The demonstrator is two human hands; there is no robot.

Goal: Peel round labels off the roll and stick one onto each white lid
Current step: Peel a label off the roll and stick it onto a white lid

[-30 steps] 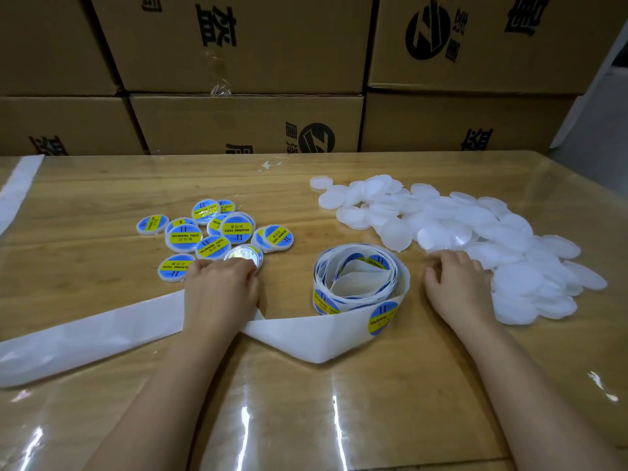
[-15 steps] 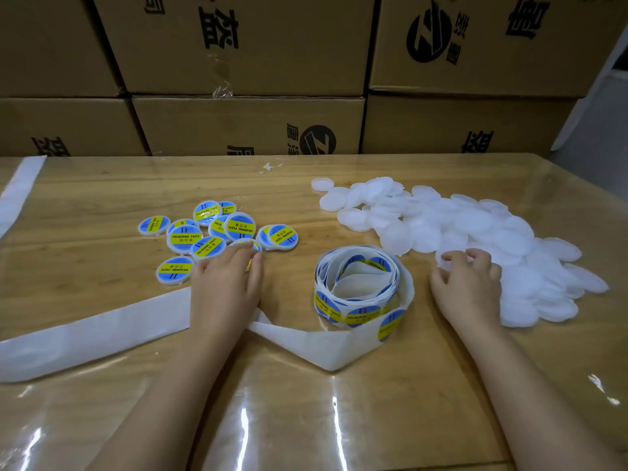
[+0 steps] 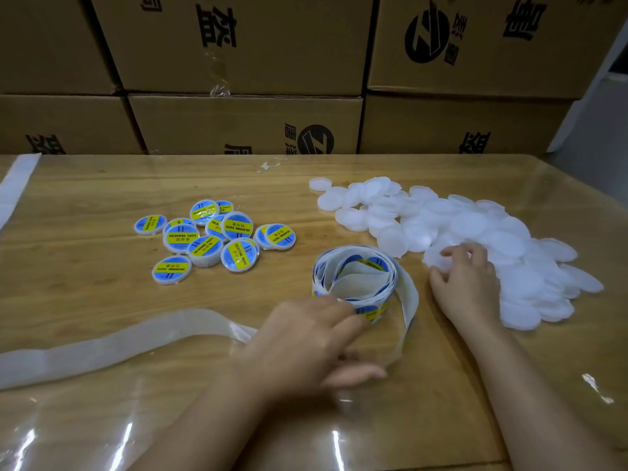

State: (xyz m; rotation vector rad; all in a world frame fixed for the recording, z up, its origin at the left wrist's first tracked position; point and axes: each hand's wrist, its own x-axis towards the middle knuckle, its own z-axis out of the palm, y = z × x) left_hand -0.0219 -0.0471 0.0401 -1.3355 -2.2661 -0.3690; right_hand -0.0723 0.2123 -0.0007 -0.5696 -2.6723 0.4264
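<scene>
A loose roll of round blue-and-yellow labels [image 3: 355,271] stands in the middle of the wooden table [image 3: 85,266]. My left hand [image 3: 312,341] reaches to the roll's near side, its fingertips touching the outer labels and its thumb spread below. The pile of plain white lids [image 3: 482,232] lies to the right. My right hand [image 3: 467,283] rests at the pile's near left edge, with finger and thumb curled round one white lid [image 3: 433,261]. Several labelled lids [image 3: 207,239] sit in a cluster to the left.
The empty white backing strip [image 3: 119,341] trails from the roll across the table to the left edge. Another strip [image 3: 17,185] lies at the far left. Stacked cardboard boxes [image 3: 244,124] wall off the back of the table. A clear plastic sheet covers the tabletop.
My left hand has left the labelled lids and moved right to the roll's near side. My right hand shifted further into the white pile and closed on a lid.
</scene>
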